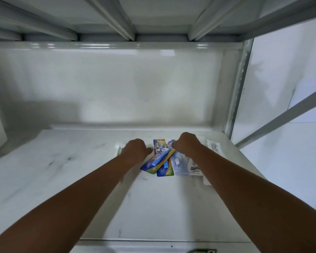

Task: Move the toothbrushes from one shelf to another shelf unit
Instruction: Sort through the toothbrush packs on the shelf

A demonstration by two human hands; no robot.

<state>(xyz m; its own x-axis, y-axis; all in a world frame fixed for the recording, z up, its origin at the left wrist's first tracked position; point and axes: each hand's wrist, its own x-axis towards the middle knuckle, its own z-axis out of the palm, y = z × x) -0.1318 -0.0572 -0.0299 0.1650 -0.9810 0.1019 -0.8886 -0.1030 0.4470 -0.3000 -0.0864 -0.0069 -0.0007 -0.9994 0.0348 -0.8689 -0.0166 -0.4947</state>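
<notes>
White metal shelf [80, 179], glossy back panel, holding at about 1 o'clock of its centre a small heap of carded toothbrushes. Left hand [135, 149], fingers curled under, whether they grip anything cannot be told, resting at 9 o'clock of two crossed blue-and-yellow toothbrush packs [160, 157] lying flat. Right hand [185, 145], fingers curled at the top end of the upper blue pack, at 11 o'clock of clear-and-white toothbrush packs [195, 169] fanned beside the blue ones.
</notes>
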